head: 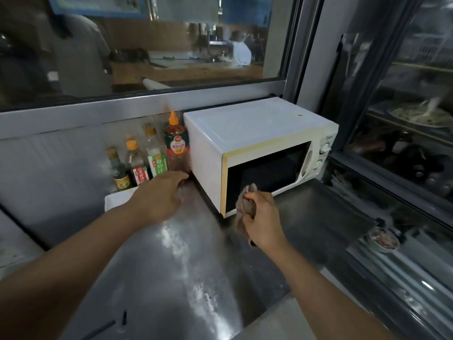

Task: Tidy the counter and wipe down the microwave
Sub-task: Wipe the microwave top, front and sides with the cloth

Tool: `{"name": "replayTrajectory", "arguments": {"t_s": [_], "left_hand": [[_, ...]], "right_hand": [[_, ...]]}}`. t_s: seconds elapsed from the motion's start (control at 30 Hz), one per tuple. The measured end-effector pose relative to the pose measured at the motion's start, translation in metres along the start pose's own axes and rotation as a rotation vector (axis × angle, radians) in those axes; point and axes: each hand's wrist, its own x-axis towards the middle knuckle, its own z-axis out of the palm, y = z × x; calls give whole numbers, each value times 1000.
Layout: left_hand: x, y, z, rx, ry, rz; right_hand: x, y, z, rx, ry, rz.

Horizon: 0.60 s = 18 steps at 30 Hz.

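Reaching in from the left, the left hand (160,192) is stretching toward the foot of the sauce bottle (176,146) with the orange nozzle, which is standing tight against the microwave's (247,143) left wall. Its fingers are lying fairly straight and loose, tips at the bottle's base, closed round nothing that I can make out; whether they are actually touching the bottle is hidden behind the knuckles. Left of that bottle three more bottles (137,163) are standing in a row, with a white tray (115,200) edge showing just in front of them.

The sauce bottle is looking like thin clear plastic, mostly empty at the bottom, so I'd guess it is light, a bit squashy and easy to tip; taking it round the labelled waist would be steadier than nudging the base.

Moving right, the microwave is sitting at the back of the steel counter (186,278), angled, its dark door facing the person. It is looking like a rigid, heavy box that would be staying put under rubbing, though the door glass and the knobs (324,147) on the right deserve lighter pressure.

Further right, the right hand (261,214) is gripping a brownish rag (246,204), fingers curled firmly round it, bunched cloth poking up against the lower left corner of the door. The rag is soft and limp, so holding it wadded like this is giving a firm pad.

A small bowl (383,240) is sitting near the counter's right edge.
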Motion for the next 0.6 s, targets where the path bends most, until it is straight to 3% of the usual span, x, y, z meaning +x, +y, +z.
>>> {"name": "replayTrajectory", "arguments": {"t_s": [0.27, 0.6], "left_hand": [[-18, 5, 9, -12, -58, -14], [15, -52, -22, -11, -5, 225]], "right_hand": [[-17, -9, -7, 10, -5, -5], [6, -65, 24, -19, 119, 44]]}}
